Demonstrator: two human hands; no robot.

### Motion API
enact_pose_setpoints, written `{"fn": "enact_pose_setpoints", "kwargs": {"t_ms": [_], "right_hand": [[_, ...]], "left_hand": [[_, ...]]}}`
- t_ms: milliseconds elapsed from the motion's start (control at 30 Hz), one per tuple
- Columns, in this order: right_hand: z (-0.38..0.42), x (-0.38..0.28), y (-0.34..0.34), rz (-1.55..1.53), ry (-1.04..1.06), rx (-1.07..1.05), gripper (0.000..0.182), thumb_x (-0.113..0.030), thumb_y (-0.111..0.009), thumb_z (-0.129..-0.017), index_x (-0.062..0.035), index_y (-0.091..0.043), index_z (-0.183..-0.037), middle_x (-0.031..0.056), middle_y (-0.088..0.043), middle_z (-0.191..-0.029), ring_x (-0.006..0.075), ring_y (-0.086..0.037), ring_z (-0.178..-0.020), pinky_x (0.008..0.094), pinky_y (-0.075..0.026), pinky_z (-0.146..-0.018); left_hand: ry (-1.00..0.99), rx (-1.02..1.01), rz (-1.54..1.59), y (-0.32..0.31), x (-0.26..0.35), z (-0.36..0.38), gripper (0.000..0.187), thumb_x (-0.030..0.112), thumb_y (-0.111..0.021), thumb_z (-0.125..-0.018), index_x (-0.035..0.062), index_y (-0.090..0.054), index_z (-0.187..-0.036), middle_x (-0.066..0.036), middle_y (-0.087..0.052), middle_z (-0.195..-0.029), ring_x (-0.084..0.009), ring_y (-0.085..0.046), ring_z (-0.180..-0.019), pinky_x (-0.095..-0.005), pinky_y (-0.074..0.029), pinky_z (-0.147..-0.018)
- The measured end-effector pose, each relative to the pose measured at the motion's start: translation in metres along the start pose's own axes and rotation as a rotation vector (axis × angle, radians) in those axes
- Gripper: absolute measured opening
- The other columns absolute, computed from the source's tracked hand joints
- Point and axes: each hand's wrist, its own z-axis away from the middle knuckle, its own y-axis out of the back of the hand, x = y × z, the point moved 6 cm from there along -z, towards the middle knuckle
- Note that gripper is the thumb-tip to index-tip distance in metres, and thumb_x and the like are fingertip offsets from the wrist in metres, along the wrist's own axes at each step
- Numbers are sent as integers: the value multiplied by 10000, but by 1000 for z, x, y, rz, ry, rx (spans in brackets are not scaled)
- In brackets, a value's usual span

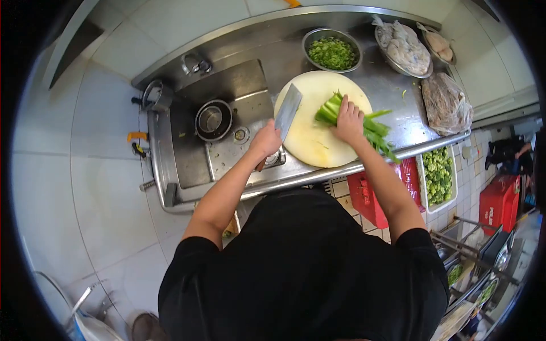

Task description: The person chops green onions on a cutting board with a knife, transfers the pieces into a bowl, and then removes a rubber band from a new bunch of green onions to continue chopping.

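Observation:
My left hand point(266, 138) is closed round the handle of a cleaver point(289, 112), whose broad blade points up and away over the left part of a round, cream-coloured cutting board point(304, 145). On the board's right side, my right hand point(348, 120) grips a bunch of green stalks that look like celery point(326, 112). The thick, pale-green ends stick out to the left of my fingers. Leafy tops trail off to the right, past the board's rim and over the counter's front edge. Blade and stalks are apart, with bare board between them.
Left of the board lies a steel sink point(242, 108) holding a dark pot point(214, 120). Behind the board stands a bowl of chopped greens point(332, 52). Bagged food point(446, 102) sits on the right. Below the counter are a red crate point(367, 199) and a white bin of green vegetables point(438, 176).

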Motion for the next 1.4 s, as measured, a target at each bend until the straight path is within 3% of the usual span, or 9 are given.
{"fn": "enact_pose_setpoints", "kwargs": {"t_ms": [67,167,467,533,633,767,1000,1167,1400], "right_hand": [[29,-21,7,72,124,270,1009,-290,-765,-748,57,-204,-1513,179,-516,-1277,339,-532,-1116,468,-401,-989],[22,-21,9,79,124,30,958,-331,-780,-723,52,-310,-1464,184,-513,-1236,338,-528,-1096,463,-422,-945],[50,-40,-1,296,350,68,712,-318,-630,-840,46,-407,-1409,152,-524,-1182,304,-530,-1031,414,-421,-901],[54,-39,21,144,332,57,623,-296,-587,-876,21,-454,-1396,181,-541,-1182,333,-546,-1046,441,-422,-921],[28,-17,26,-187,308,53,351,-240,-618,-885,-30,-614,-1166,216,-646,-1000,405,-615,-984,514,-459,-895],[10,-15,33,-569,510,125,209,-107,-606,-879,-39,-619,-1076,168,-646,-966,399,-627,-929,452,-523,-823],[26,-34,29,-625,365,99,135,-109,-609,-861,-42,-655,-969,167,-627,-1031,370,-638,-939,448,-539,-845],[16,-55,15,-360,409,-29,183,-95,-619,-823,-51,-670,-993,168,-637,-994,336,-628,-1011,435,-547,-865],[23,-44,4,-513,508,38,183,-96,-629,-800,-64,-686,-971,148,-644,-998,328,-607,-995,414,-521,-897]], "left_hand": [[6,8,-5,-4,1,4,331,236,-503,-977,0,-476,-1207,-324,-647,-1087,-465,-634,-1041,-538,-486,-903],[-19,10,-28,-5,4,5,327,226,-498,-977,-1,-473,-1210,-323,-647,-1084,-473,-630,-1041,-538,-484,-907],[-159,51,-78,16,38,31,324,200,-460,-973,5,-476,-1231,-327,-648,-1061,-493,-624,-1017,-546,-482,-909],[-115,19,-62,7,40,39,318,188,-480,-953,4,-483,-1213,-325,-649,-1066,-498,-627,-1004,-547,-487,-900],[-113,-65,-160,-17,24,28,302,177,-499,-937,4,-487,-1184,-323,-651,-1052,-496,-633,-990,-548,-491,-886],[-109,-73,-203,-14,27,18,363,96,-535,-863,1,-484,-1210,-308,-664,-1068,-452,-652,-1030,-526,-502,-906],[-54,-20,-229,-12,54,55,354,84,-531,-849,-8,-475,-1186,-321,-659,-1051,-454,-650,-1031,-537,-510,-880],[-42,-21,-256,-38,39,53,275,129,-513,-918,4,-455,-1156,-313,-666,-967,-483,-649,-938,-567,-493,-831],[19,-73,-224,-27,51,61,301,115,-507,-903,3,-448,-1176,-310,-666,-973,-475,-656,-962,-567,-503,-840]]}}
